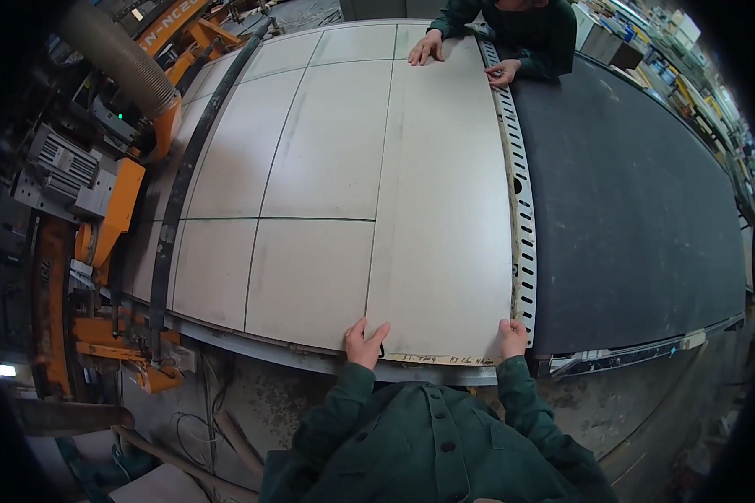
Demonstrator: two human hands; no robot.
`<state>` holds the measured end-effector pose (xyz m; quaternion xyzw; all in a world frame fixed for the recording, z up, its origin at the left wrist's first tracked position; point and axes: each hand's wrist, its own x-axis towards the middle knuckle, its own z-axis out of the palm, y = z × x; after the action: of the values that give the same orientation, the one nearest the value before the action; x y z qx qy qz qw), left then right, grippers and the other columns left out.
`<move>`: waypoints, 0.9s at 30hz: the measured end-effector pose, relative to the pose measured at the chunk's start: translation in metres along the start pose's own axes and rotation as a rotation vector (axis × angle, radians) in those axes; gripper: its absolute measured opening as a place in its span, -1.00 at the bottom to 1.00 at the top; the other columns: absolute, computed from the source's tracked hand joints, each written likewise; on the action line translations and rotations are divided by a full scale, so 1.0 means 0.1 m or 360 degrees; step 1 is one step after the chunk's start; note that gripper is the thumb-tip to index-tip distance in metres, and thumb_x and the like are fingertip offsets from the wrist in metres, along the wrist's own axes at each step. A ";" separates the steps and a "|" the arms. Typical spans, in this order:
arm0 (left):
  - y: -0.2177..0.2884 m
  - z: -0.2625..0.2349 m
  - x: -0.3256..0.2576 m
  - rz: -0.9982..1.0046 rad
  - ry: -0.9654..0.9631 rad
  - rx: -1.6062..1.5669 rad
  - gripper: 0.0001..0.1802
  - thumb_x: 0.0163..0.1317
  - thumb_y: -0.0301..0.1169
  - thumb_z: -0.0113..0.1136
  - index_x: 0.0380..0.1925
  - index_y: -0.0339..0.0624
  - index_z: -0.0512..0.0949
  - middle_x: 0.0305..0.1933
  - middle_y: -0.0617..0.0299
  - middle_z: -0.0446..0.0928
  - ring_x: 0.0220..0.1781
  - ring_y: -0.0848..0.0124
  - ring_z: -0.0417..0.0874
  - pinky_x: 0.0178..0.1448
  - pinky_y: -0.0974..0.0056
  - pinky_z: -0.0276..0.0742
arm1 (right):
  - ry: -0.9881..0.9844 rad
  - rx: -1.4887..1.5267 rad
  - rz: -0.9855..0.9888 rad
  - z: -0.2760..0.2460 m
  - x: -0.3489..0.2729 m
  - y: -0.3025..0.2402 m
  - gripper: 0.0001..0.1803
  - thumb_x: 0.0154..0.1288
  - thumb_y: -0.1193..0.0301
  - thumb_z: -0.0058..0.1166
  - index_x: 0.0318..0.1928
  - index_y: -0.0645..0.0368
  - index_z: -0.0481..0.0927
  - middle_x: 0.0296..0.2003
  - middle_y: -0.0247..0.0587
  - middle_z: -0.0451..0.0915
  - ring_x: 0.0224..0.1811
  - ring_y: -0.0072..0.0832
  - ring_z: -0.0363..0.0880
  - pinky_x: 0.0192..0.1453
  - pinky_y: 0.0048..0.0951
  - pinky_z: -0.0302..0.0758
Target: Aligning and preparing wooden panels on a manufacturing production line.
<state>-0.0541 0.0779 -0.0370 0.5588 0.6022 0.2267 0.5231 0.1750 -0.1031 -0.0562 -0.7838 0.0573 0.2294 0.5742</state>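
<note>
A long pale board (446,210) lies flat right of the frame's middle, running from the lower edge of the table to the top. The person's left hand (364,345) is at its lower left corner, over the cut line, thumb and fingers spread; the right hand (513,339) is at its lower right corner, fingers curled at the edge. The hands are well apart; I cannot tell how firmly either grips. Thin dark cuts part the board from smaller panels (319,142) on its left. Along its rough right edge runs a slotted metal strip (524,251), then a broad dark belt (637,210) fills the right of the frame. At the top, a co-worker's hand (428,49) rests on the board. A black bar (195,176) crosses the panels at left, beside orange machinery (124,214).
</note>
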 end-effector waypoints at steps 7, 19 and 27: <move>0.16 -0.06 -0.09 0.0129 -0.0052 0.0365 -0.26 -0.29 -0.10 0.28 -0.13 -0.39 0.33 -0.14 -0.08 0.30 -0.05 0.14 0.30 0.02 0.22 0.23 | 0.0020 -0.0073 -0.0011 0.00 -0.02 -0.04 -0.77 0.01 0.40 0.06 -0.36 0.29 0.40 -0.48 -0.35 0.41 -0.46 -0.64 0.30 -0.36 -0.63 0.29; 0.38 -0.13 -0.33 0.0392 -0.0191 0.0649 -0.22 -0.26 -0.16 0.26 -0.05 -0.40 0.22 -0.01 -0.09 0.19 0.04 0.10 0.19 0.08 0.22 0.17 | 0.0001 0.0026 0.0006 -0.02 -0.02 -0.05 -0.76 0.03 0.42 0.03 -0.32 0.30 0.37 -0.46 -0.31 0.43 -0.46 -0.62 0.34 -0.37 -0.62 0.31; 0.46 -0.29 -0.40 0.1095 -0.0300 0.1317 -0.17 -0.32 -0.05 0.27 -0.02 -0.26 0.26 0.17 0.01 0.05 0.18 0.05 0.05 0.14 0.10 0.08 | 0.0015 -0.0040 -0.0001 -0.01 -0.06 -0.08 -0.75 -0.01 0.37 0.08 -0.34 0.27 0.41 -0.45 -0.33 0.43 -0.42 -0.60 0.33 -0.30 -0.59 0.29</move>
<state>-0.0667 0.0633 0.0272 0.9007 0.3740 0.0778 0.2069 0.1727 -0.1026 -0.0463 -0.7921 0.0568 0.2262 0.5640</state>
